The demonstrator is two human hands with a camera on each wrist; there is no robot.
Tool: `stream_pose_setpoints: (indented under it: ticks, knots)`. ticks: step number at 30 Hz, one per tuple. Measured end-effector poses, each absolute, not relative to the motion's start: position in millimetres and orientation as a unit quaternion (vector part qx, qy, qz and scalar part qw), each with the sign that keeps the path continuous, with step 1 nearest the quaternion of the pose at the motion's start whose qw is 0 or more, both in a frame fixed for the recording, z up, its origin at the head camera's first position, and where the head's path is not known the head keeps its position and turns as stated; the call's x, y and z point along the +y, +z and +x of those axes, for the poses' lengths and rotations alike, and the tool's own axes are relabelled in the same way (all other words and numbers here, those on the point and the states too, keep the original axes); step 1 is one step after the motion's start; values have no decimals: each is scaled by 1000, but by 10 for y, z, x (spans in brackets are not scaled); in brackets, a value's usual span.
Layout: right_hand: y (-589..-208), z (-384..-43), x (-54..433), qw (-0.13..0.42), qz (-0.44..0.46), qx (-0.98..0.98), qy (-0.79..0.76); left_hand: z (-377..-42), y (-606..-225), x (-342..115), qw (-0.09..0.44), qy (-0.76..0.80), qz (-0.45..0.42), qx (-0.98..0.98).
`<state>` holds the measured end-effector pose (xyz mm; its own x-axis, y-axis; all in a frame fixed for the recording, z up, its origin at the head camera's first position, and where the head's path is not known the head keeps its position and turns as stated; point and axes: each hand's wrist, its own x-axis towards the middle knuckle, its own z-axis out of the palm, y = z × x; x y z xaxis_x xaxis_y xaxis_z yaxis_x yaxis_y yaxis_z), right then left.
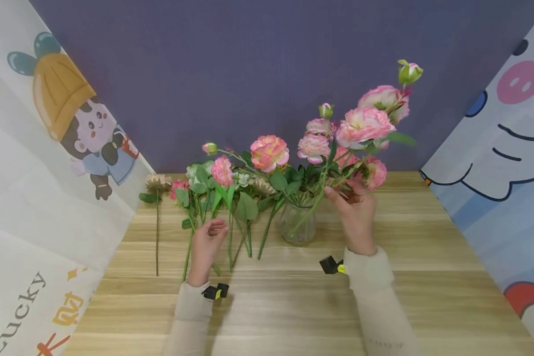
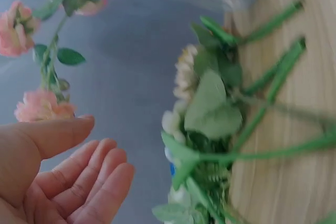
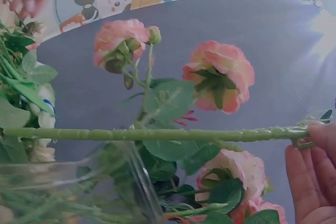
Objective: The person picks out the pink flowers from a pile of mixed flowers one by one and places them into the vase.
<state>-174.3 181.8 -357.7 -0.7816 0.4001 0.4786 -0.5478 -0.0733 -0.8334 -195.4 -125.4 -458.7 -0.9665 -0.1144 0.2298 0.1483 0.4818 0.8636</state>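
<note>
While L grip [image 1: 206, 247] hovers, R grip [image 1: 358, 217] pinches stem [image 3: 157, 135].

Backs onto a plain slate-blue wall [image 1: 231, 74], spreads across a wood-grain bench [image 1: 285, 306], sits between cartoon-printed side panels [image 1: 18, 163], catches white glare [image 3: 325, 27] in the right-wrist view.

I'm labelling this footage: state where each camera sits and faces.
Head: head-worn, facing forward-down at vase and flowers; left hand, right hand, sleeves show.
Left wrist: on that wrist, facing flowers beside the vase; left hand shows.
Right wrist: on that wrist, facing a pinched stem; both hands show.
Head and right wrist share both hands.
</note>
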Motion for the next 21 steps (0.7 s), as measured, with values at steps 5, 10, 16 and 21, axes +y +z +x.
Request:
stream_pose_setpoints:
  ticks: [5, 10, 16, 21]
  knots:
    - [-3523, -1787, 1876, 339, 50, -591, 730, -1991, -4657, -1400, 156, -483, 3, -862]
    - [-3475, -1828, 1924, 360, 36, -583, 727, -2018, -4703, -1538, 137, -468, 34, -872]
    - [-3398, -1868, 1985, 376, 75, -542, 748, -2050, -4746, -1688, 118, -469, 70, -872]
    - [-3343, -1899, 2036, 393, 105, -526, 747, -2065, -4781, -1770, 130, -472, 83, -868]
